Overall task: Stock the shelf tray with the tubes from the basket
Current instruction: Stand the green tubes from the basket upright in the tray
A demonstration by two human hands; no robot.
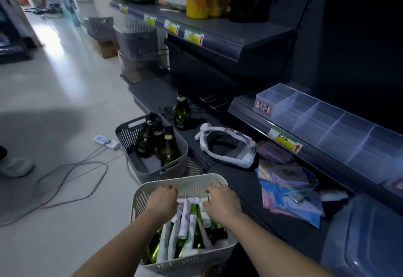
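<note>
A white slotted basket [192, 184] stands on the floor right below me, filled with several white and green tubes [185, 222]. Both of my hands are down inside it at its far end. My left hand [162, 200] has its fingers curled over the tube tops on the left. On the right, my right hand [222, 202] curls its fingers around tube ends. The grip itself is hidden by the backs of my hands. A clear plastic shelf tray [322, 122] with dividers sits on the middle shelf at the right, its compartments holding nothing.
A grey basket [174, 167] with dark bottles stands just beyond the white one, one more bottle [182, 111] on the bottom shelf. A white headset [226, 146] and flat packets [287, 187] lie there too. Cables and a power strip [106, 142] cross the floor at left.
</note>
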